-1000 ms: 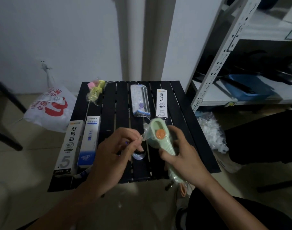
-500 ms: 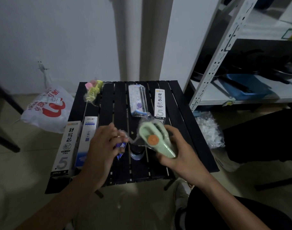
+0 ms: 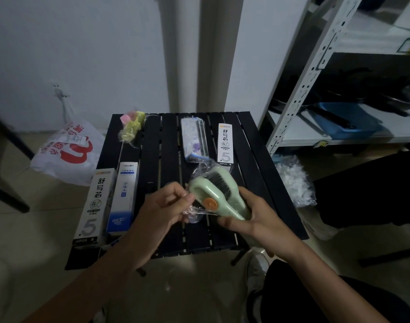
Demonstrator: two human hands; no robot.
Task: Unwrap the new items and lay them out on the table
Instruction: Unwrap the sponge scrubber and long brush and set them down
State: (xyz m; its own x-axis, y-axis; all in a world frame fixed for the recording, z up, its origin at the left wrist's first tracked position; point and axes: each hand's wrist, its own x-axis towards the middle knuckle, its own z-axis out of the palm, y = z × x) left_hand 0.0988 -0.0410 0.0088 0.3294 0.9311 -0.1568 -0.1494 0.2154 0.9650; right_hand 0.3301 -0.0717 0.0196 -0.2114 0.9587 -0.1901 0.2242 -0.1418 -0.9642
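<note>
My right hand (image 3: 257, 220) grips the handle of a pale green brush (image 3: 217, 194) with an orange button and dark bristles, held above the black slatted table (image 3: 166, 164). Clear plastic wrap (image 3: 193, 209) still clings round the brush. My left hand (image 3: 162, 210) pinches that wrap at the brush's left side. On the table lie two white boxes marked 5, one (image 3: 93, 203) at the left and one (image 3: 225, 143) at the back right, a blue-and-white box (image 3: 123, 197), a clear pack (image 3: 194, 139) and a wrapped yellow-and-pink item (image 3: 131, 127).
A white shopping bag with red print (image 3: 66, 150) lies on the floor left of the table. A metal shelf rack (image 3: 316, 73) holding a blue tray (image 3: 348, 120) stands at the right. Crumpled clear plastic (image 3: 292, 180) sits on the floor beside the table's right edge.
The brush has turned in my right hand, so its bristles now face up. My left hand has shifted along the wrap and keeps pinching it.
</note>
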